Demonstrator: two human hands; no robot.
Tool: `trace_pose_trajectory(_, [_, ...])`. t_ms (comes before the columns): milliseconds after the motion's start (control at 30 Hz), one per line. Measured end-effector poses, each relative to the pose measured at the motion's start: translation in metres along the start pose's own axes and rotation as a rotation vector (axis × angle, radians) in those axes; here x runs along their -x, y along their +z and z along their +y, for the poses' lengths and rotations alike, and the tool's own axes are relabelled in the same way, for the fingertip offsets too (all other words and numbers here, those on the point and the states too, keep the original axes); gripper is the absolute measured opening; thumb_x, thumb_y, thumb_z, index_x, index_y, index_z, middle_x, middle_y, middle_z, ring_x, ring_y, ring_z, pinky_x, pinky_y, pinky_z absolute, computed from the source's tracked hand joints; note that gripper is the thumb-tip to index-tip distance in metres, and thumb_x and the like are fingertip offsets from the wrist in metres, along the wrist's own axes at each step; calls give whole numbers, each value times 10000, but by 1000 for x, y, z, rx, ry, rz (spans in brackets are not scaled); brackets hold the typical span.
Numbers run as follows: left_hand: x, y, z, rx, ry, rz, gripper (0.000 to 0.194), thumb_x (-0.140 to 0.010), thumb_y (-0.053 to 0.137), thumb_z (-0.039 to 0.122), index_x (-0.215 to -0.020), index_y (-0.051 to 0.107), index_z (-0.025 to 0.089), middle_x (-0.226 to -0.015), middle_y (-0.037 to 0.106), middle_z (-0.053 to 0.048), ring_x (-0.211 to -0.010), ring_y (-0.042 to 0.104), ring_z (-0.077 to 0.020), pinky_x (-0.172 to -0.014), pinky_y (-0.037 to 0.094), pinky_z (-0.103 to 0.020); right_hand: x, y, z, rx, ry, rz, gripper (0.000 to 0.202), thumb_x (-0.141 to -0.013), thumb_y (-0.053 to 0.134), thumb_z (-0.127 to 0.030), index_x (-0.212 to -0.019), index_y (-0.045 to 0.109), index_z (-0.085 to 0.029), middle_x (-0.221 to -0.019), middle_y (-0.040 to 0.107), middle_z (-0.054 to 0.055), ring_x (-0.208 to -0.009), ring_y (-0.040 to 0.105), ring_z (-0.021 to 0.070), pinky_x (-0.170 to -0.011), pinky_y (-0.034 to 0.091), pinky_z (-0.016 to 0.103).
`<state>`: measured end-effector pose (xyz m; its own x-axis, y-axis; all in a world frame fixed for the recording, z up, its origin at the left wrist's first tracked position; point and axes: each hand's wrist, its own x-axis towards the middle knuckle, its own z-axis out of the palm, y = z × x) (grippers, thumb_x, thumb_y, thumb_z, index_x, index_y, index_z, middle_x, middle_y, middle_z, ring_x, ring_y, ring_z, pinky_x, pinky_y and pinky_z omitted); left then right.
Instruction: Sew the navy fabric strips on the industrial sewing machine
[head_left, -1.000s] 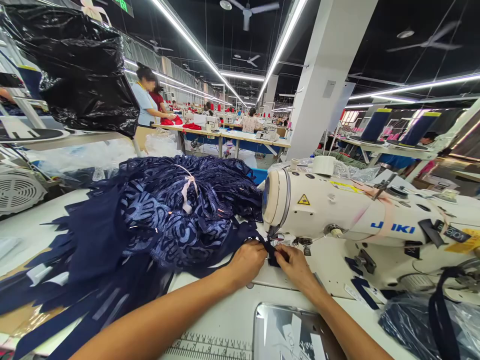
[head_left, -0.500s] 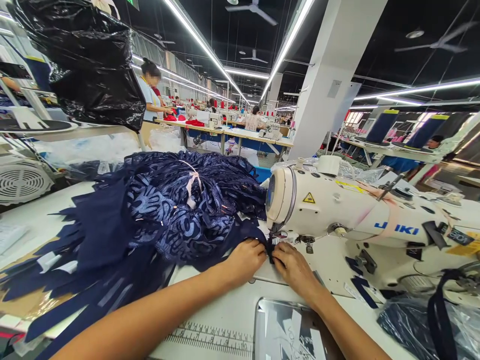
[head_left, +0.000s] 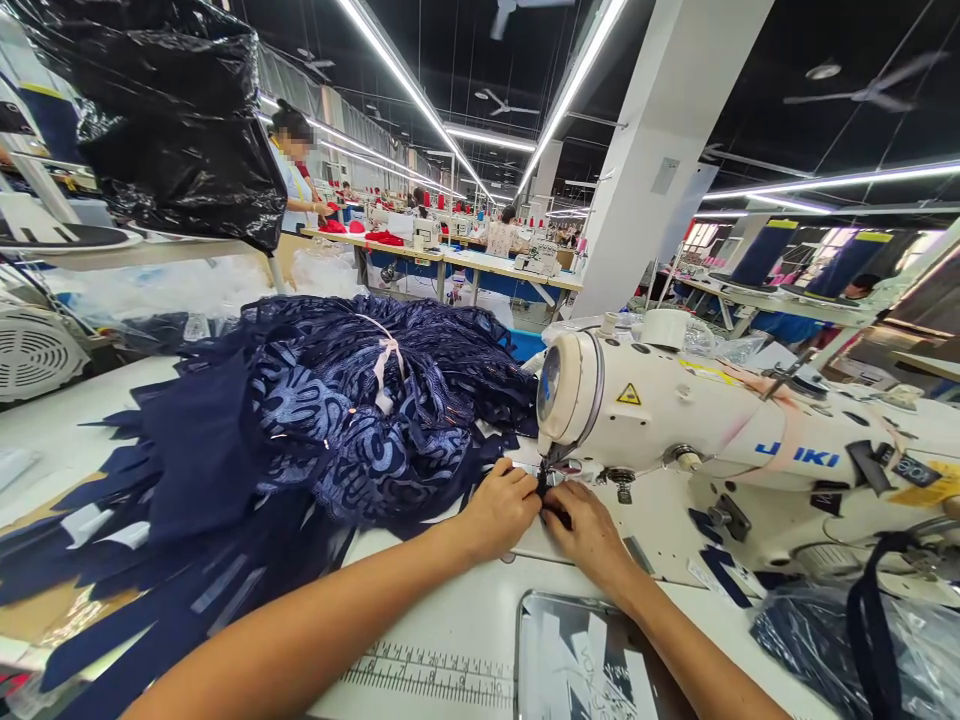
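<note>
A white sewing machine (head_left: 675, 400) stands on the right, its needle end over the work spot. Just left of the needle, my left hand (head_left: 506, 508) is closed on dark navy fabric. My right hand (head_left: 581, 522) faces it from the right, fingers pinched at the edge of the same dark piece by the presser foot. The small piece between the hands is mostly hidden by the fingers. Beside my left hand lies a large heap of navy patterned fabric (head_left: 360, 420), tied with a pale pink strip (head_left: 385, 372).
A metal tray (head_left: 525, 660) with white labels is set near the front edge, beside a printed ruler (head_left: 427, 675). Bagged dark fabric (head_left: 810, 640) lies at right. A black plastic bag (head_left: 180, 130) hangs upper left; a person (head_left: 294, 165) stands beyond.
My left hand has moved slightly up and right, closer to the needle, and less dark fabric shows above its fingers. My right hand stays near the presser foot. The camera view has shifted a little.
</note>
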<state>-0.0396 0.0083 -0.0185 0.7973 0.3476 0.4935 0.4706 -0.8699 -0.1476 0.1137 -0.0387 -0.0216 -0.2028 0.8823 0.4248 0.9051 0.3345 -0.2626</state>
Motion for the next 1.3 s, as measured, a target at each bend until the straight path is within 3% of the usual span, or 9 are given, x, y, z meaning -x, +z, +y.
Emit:
trace_pose_trajectory(133, [3,-2,-1,80,-38,-16,189,-821,493,126,-654,580,141,-697,526,-18,-693,458,-148,-694,282,-315,-5,4,-5,79,62,11,89,-682,487,-153,-620,445,-203,-640,511,17,-630,488,180,-592,385,286])
trace_pose_trajectory(400, [4,-5,-2,110,-24,-38,171,-813,510,122,-672,604,144,-679,527,-17,-691,459,-148,-661,252,-312,-8,3,-9,164,108,-57,125,-639,455,-92,-591,432,-205,-654,535,36,-645,510,186,-598,371,285])
trace_pose_trajectory(667, [5,-4,-3,72,81,-64,121,-778,561,106,-847,620,186,-738,532,-13,-712,455,-159,-669,232,-320,-5,7,15,-261,140,-77,179,-716,396,-181,-544,358,-216,-601,499,-1,-620,496,163,-618,401,288])
trace_pose_trajectory(800, [4,-4,-4,56,108,-67,111,-779,562,109,-845,608,186,-746,532,-15,-706,453,-158,-670,229,-316,-1,1,21,-411,94,-102,218,-761,422,-238,-545,421,-206,-631,516,4,-647,505,158,-651,416,297])
trace_pose_trajectory(967, [4,-1,-3,34,117,-28,120,-801,525,115,-694,573,144,-709,537,-17,-674,441,-146,-692,236,-322,8,-10,25,-541,2,-124,181,-814,465,-243,-746,627,-199,-836,589,46,-816,552,162,-778,431,311])
trace_pose_trajectory(1300, [3,3,-6,59,230,37,192,-826,478,100,-652,547,141,-668,531,-5,-611,400,-139,-692,280,-315,19,-13,30,-369,-248,-72,241,-878,416,-202,-965,639,-230,-913,598,63,-876,530,184,-774,458,349])
